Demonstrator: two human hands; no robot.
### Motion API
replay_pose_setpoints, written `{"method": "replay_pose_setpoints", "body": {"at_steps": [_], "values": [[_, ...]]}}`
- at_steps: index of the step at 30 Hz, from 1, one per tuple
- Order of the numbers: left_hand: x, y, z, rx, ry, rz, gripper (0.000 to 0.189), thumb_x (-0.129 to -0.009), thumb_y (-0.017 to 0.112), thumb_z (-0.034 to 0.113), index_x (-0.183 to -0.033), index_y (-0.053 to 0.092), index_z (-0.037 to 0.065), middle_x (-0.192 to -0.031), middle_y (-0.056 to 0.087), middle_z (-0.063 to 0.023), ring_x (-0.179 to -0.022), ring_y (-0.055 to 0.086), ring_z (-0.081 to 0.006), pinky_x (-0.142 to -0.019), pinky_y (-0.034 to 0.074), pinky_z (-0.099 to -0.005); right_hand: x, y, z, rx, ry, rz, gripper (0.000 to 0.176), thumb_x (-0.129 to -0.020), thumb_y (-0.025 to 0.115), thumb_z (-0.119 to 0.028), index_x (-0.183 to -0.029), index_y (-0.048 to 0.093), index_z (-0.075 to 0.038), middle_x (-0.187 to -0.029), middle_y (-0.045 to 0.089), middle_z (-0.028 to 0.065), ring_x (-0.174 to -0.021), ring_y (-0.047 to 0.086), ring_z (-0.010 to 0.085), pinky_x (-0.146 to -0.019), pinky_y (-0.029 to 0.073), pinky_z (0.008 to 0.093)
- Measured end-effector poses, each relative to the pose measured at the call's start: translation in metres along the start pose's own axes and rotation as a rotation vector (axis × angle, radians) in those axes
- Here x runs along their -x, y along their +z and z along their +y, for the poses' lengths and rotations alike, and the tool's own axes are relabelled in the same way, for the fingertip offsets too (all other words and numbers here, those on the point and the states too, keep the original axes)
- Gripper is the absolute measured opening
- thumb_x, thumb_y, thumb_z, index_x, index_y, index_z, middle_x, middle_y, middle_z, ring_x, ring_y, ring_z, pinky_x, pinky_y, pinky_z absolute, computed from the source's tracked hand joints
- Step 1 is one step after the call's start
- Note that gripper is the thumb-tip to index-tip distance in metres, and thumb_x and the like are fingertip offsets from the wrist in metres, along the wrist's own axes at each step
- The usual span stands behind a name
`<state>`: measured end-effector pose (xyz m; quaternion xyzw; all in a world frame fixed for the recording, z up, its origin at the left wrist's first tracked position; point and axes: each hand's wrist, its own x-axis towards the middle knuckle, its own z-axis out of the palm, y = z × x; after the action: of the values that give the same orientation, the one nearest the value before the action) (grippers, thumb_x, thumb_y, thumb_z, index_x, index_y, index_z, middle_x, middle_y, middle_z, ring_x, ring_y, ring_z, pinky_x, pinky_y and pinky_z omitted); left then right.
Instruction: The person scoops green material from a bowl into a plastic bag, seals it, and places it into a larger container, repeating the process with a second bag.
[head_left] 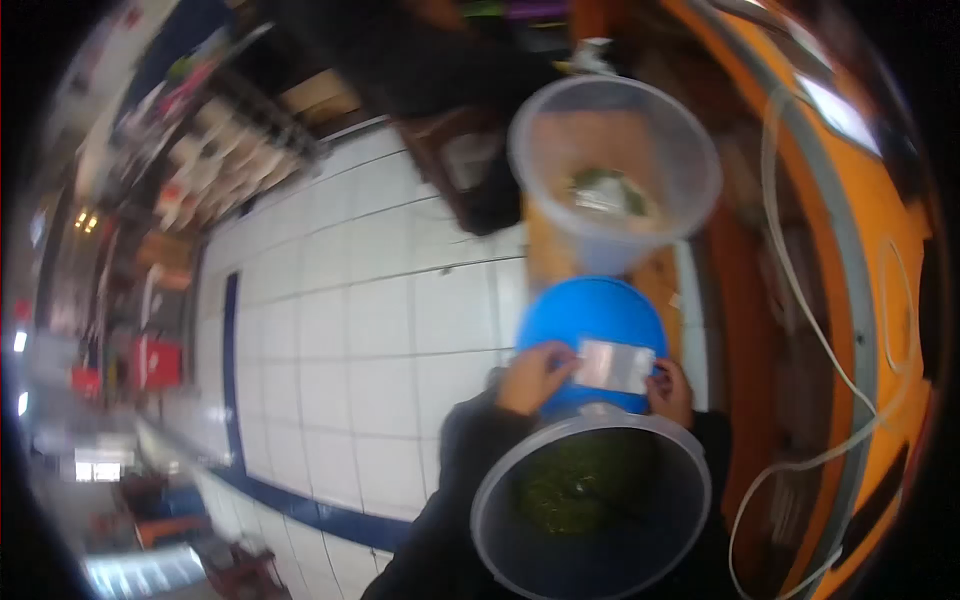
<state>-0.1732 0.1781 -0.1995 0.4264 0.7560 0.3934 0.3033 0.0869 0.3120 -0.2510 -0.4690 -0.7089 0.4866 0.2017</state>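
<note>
A small clear plastic packet (614, 367) is stretched between my two hands above a round blue basin (590, 308). My left hand (538, 377) pinches its left end, and my right hand (670, 388) pinches the right end. Just below my hands is a translucent tub (478, 520) with dark green contents (585, 485). Beyond the basin stands another translucent tub (545, 115), with a clear packet and something green (608, 192) at its bottom. The image is slightly blurred, so what the held packet contains is unclear.
The far tub stands on a wooden bench (545, 255). A white cable (790, 275) loops along the orange surface (875, 215) at right. Another person in dark clothing (400, 60) is at the top. White floor tiles (370, 300) and crowded shelves (225, 160) lie to the left.
</note>
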Motion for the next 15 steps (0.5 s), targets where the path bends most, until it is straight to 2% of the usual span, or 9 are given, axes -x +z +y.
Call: {"method": "replay_pose_setpoints", "body": {"at_steps": [2, 4, 7, 9, 13, 15], "values": [[-0.001, -0.003, -0.001, 0.098, 0.080, 0.017, 0.023, -0.090, 0.077, 0.026, -0.098, 0.071, 0.006, -0.093, 0.071, -0.0095, -0.084, 0.067, -0.0249, -0.076, 0.053, -0.0371, -0.008, 0.005, 0.035, -0.086, -0.043, 0.008, 0.039, -0.093, 0.071, -0.009, -0.131, 0.060, -0.005, -0.098, 0.061, 0.0064, -0.087, 0.060, 0.0166, -0.075, 0.051, 0.0308], [0.000, -0.001, -0.004, 0.037, 0.149, 0.060, 0.020, -0.087, 0.077, 0.023, -0.094, 0.069, 0.007, -0.091, 0.068, -0.0101, -0.085, 0.067, -0.0280, -0.076, 0.052, -0.0398, -0.016, 0.006, 0.061, -0.081, -0.067, -0.026, 0.042, -0.093, 0.071, -0.007, -0.133, 0.058, -0.006, -0.099, 0.061, 0.0054, -0.090, 0.060, 0.0143, -0.076, 0.051, 0.0299], [0.003, -0.007, 0.006, -0.074, 0.057, 0.024, 0.032, -0.087, 0.077, 0.040, -0.091, 0.072, 0.009, -0.093, 0.068, -0.0099, -0.087, 0.068, -0.0305, -0.075, 0.052, -0.0430, -0.021, -0.001, 0.041, -0.084, 0.052, -0.066, 0.036, -0.092, 0.071, -0.004, -0.127, 0.063, -0.001, -0.106, 0.070, 0.0097, -0.096, 0.067, 0.0159, -0.078, 0.051, 0.0305], [0.006, -0.014, 0.018, -0.121, 0.001, -0.018, 0.036, -0.085, 0.077, 0.045, -0.086, 0.073, 0.009, -0.093, 0.068, -0.0100, -0.087, 0.068, -0.0306, -0.074, 0.052, -0.0438, -0.022, -0.001, 0.034, -0.067, 0.054, -0.065, 0.035, -0.092, 0.071, -0.004, -0.127, 0.064, -0.001, -0.106, 0.070, 0.0099, -0.096, 0.067, 0.0163, -0.078, 0.051, 0.0308], [0.005, -0.003, 0.010, -0.181, 0.053, -0.022, 0.037, -0.081, 0.079, 0.046, -0.083, 0.073, 0.010, -0.090, 0.069, -0.0098, -0.087, 0.068, -0.0306, -0.073, 0.051, -0.0445, -0.023, -0.002, 0.033, -0.027, 0.054, -0.056, 0.033, -0.093, 0.071, -0.005, -0.125, 0.064, -0.001, -0.105, 0.071, 0.0105, -0.095, 0.067, 0.0173, -0.078, 0.051, 0.0314], [0.004, 0.000, 0.005, -0.162, 0.040, -0.022, 0.032, -0.080, 0.080, 0.041, -0.083, 0.074, 0.009, -0.086, 0.069, -0.0091, -0.085, 0.069, -0.0309, -0.073, 0.052, -0.0454, -0.023, -0.002, 0.030, -0.012, 0.053, -0.051, 0.032, -0.093, 0.071, -0.006, -0.124, 0.065, -0.001, -0.105, 0.071, 0.0108, -0.095, 0.067, 0.0178, -0.078, 0.052, 0.0317]]}}
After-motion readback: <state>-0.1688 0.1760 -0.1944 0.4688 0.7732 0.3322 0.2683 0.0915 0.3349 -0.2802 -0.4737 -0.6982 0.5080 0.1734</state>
